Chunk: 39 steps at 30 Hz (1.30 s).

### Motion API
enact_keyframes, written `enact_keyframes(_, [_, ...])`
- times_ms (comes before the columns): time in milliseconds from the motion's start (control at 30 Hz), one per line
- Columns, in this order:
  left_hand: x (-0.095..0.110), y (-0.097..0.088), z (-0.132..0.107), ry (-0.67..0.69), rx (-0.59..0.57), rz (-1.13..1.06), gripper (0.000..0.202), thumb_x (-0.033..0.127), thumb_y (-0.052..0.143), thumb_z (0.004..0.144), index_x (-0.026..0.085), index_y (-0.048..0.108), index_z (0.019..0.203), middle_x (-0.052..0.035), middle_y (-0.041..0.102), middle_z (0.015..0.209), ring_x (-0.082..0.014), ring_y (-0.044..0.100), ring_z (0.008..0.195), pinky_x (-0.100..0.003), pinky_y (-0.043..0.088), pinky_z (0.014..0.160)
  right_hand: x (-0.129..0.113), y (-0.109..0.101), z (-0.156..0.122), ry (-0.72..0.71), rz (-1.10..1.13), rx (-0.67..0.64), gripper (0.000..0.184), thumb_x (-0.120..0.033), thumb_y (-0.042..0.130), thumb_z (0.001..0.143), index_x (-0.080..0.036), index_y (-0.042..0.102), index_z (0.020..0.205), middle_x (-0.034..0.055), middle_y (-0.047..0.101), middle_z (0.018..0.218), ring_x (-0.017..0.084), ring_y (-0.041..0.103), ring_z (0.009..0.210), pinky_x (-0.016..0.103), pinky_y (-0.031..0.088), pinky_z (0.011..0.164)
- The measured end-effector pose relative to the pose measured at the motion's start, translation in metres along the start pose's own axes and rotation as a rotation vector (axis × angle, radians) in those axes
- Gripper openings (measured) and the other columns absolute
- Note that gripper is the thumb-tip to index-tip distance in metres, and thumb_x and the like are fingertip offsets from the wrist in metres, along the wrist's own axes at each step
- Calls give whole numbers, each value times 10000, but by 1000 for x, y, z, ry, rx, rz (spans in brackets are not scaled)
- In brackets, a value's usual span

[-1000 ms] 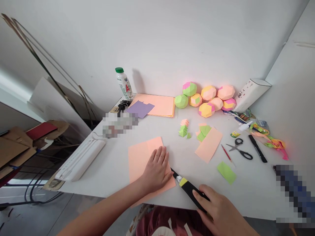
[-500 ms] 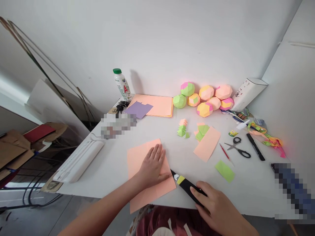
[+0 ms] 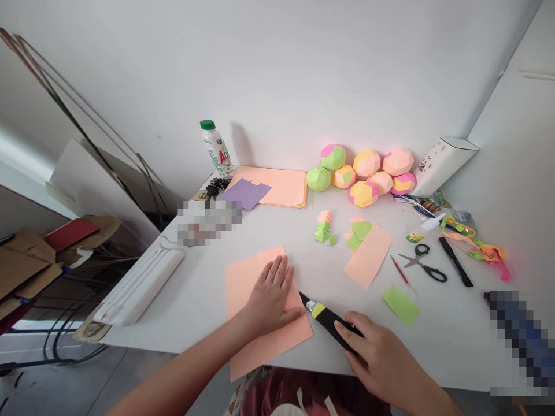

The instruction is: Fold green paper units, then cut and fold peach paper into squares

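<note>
A peach sheet of paper [image 3: 247,283] lies at the table's front edge, its lower corner hanging slightly over. My left hand [image 3: 271,294] rests flat on it, fingers stretched out. In my right hand [image 3: 377,352] is a black and yellow utility knife [image 3: 332,325], gripped round its handle. Its dark blade points up and left and reaches the sheet's right edge, close to my left thumb; whether the tip lies under the paper I cannot tell. Right of the sheet lie a peach paper strip [image 3: 368,257] and a green paper piece [image 3: 401,305].
Faceted paper balls [image 3: 364,193] line the wall. Scissors [image 3: 422,263], a red pencil-like tool [image 3: 399,270] and a black pen [image 3: 455,262] lie at right. Folded paper pieces [image 3: 322,228] sit mid-table. A white device [image 3: 141,286], a bottle [image 3: 217,150] and purple paper [image 3: 245,193] are at left.
The whole view has shifted slightly. Both hands, the sheet and the utility knife keep nearly the same places relative to each other.
</note>
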State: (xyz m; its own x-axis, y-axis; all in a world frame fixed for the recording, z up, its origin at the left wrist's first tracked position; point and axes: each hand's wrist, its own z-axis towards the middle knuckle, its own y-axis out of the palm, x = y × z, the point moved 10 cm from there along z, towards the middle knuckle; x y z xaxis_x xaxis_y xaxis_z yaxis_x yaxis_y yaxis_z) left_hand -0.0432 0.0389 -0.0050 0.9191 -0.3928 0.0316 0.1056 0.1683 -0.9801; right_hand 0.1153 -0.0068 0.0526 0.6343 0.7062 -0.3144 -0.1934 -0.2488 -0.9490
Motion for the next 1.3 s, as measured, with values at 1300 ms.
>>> enact_keyframes(1300, [-28,-6,18,-39,79,-112,462,458,355,925,100,448,1202,-209,325,1462,-298,227,1388,-495,269,1103,10,-3,37,-7,-102,-54,426,-130,412,843,-122,569,1239,164,591,1095,235,617,855,345,551,673])
